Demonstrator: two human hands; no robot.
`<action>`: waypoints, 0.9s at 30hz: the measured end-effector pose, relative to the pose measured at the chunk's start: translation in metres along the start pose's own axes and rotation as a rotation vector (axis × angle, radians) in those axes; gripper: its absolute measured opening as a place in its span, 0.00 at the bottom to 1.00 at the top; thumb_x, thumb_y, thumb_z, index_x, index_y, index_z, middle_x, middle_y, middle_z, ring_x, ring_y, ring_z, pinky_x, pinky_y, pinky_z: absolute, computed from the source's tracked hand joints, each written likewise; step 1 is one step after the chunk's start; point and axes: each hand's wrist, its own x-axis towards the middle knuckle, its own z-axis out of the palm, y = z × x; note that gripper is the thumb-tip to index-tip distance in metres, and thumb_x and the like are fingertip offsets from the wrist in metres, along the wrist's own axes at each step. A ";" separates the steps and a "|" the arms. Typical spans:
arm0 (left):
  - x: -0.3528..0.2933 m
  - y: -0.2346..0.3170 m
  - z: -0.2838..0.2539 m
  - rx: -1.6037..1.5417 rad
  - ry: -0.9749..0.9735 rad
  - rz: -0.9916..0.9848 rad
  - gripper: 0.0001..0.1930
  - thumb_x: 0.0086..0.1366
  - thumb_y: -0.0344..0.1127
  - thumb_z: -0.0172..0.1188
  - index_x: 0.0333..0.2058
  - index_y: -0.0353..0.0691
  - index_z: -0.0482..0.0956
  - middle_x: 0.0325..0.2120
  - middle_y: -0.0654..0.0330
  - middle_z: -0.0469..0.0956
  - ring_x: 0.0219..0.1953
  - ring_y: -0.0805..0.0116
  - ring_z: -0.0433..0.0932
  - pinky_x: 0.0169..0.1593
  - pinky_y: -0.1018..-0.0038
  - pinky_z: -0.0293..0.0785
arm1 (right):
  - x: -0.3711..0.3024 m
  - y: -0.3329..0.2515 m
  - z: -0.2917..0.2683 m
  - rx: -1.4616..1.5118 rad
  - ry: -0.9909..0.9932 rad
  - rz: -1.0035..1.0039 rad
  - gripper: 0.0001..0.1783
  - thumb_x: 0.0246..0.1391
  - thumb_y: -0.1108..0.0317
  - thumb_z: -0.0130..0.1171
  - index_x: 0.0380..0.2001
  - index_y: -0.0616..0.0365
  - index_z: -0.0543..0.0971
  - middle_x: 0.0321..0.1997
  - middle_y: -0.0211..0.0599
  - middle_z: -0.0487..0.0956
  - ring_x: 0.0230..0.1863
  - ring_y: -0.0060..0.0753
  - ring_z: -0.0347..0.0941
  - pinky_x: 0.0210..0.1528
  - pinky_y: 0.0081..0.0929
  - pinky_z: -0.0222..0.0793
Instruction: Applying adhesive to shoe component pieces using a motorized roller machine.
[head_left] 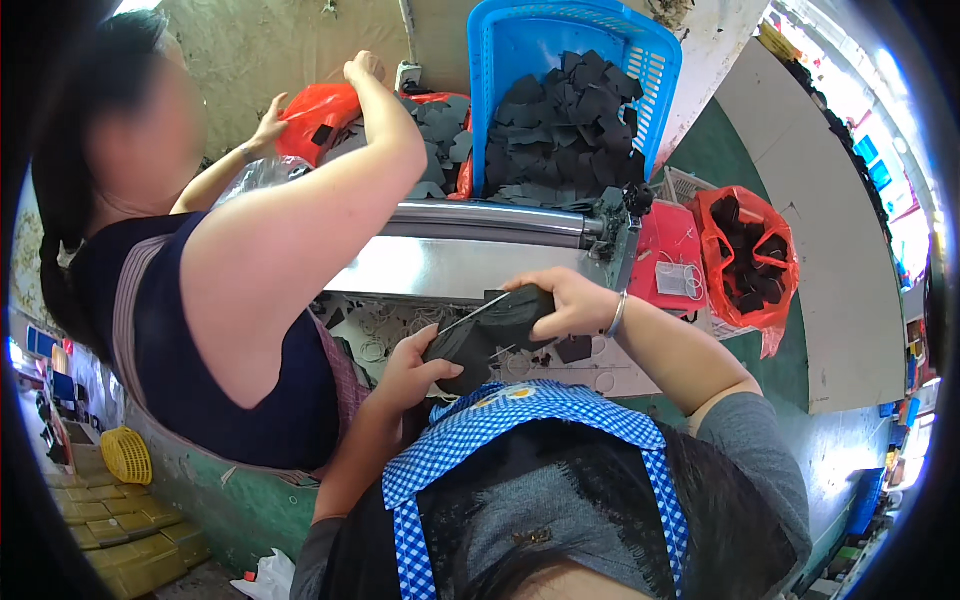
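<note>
We see a co-worker (250, 270) filling the left half of the view, leaning in over the machine, both arms up at a red bag (318, 118) at the back; that body blocks everything on the left edge of the surface.

Machine next: a steel roller (490, 218) runs crosswise with a flat metal plate (440, 268) just below it. Its left end is hidden behind the co-worker's arm.

Blue basket (520, 40) stands tilted behind the roller, full of dark cut pieces (565, 120). Its top rim is cut off by the frame.

White panel (830, 230) bounds the right side. Between it and the machine sits a second red bag (745, 260) holding dark pieces, just beside a red tray (668, 250).

The surface (600, 375) below the plate is littered with pale offcuts with punched-out holes. Open room is tight: only the strip between the plate and our apron (520, 420).

Dark sheet (490, 335) is held over that strip, near the plate edge. Left hand (410, 375) closed on its lower left end, right hand (565, 300) clamped over its upper right end. Both are holding the dark sheet. A thin pale line crosses it; we cannot tell what that is. Fingers under the sheet are hidden.

Yellow basket (127, 455) lower left on the floor, partly cut by the fisheye rim.
</note>
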 end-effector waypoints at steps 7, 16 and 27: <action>0.008 -0.006 0.007 -0.455 0.002 0.043 0.23 0.42 0.24 0.50 0.42 0.26 0.71 0.34 0.55 0.77 0.34 0.69 0.75 0.40 0.77 0.71 | 0.032 0.034 0.003 0.880 0.016 0.170 0.29 0.25 0.72 0.52 0.40 0.69 0.72 0.38 0.39 0.76 0.38 0.31 0.72 0.48 0.24 0.65; 0.019 -0.020 0.027 0.555 0.600 -0.006 0.26 0.42 0.40 0.67 0.37 0.28 0.70 0.31 0.47 0.73 0.35 0.55 0.74 0.40 0.66 0.70 | 0.032 0.019 0.055 -0.520 0.453 -0.138 0.28 0.34 0.57 0.63 0.39 0.63 0.71 0.32 0.52 0.76 0.35 0.48 0.74 0.40 0.36 0.69; 0.008 0.020 0.003 -0.218 0.354 0.028 0.18 0.49 0.30 0.66 0.39 0.30 0.74 0.29 0.60 0.77 0.28 0.75 0.76 0.32 0.80 0.73 | 0.040 -0.003 -0.004 -0.049 0.017 -0.225 0.30 0.34 0.59 0.71 0.41 0.63 0.73 0.33 0.35 0.76 0.35 0.22 0.71 0.41 0.21 0.67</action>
